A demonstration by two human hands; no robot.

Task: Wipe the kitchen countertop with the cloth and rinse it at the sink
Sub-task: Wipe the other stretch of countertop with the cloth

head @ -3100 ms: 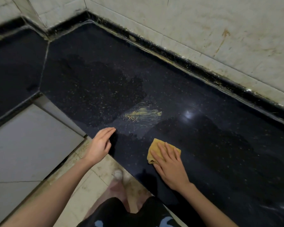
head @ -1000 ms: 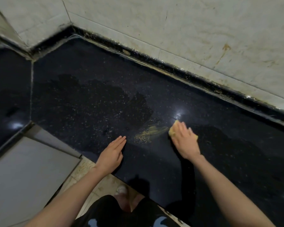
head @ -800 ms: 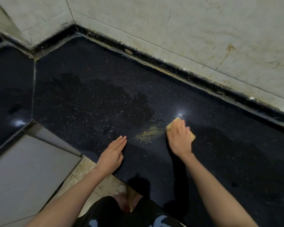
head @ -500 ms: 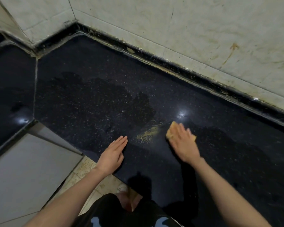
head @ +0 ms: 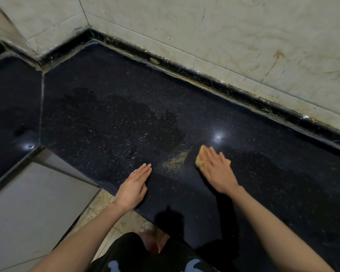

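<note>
A black speckled stone countertop (head: 110,107) fills the middle of the head view. My right hand (head: 216,169) lies flat on a folded yellow cloth (head: 200,157) and presses it to the counter; only the cloth's left and far edges show under my fingers. A patch of yellowish crumbs or smear (head: 173,162) sits just left of the cloth. My left hand (head: 133,186) rests palm down with its fingers together on the counter's front edge, holding nothing. No sink is in view.
Stained pale wall tiles (head: 234,42) rise behind a dark grimy backsplash strip (head: 185,69). A second counter section (head: 10,107) angles off at the left past a seam. Pale cabinet fronts (head: 28,213) and floor tiles (head: 126,220) lie below the edge.
Over three seconds my right hand slid the cloth away from the front edge to beside the yellow smear, then rubbed it slightly back and forth. My left hand has stayed on the counter's edge.
</note>
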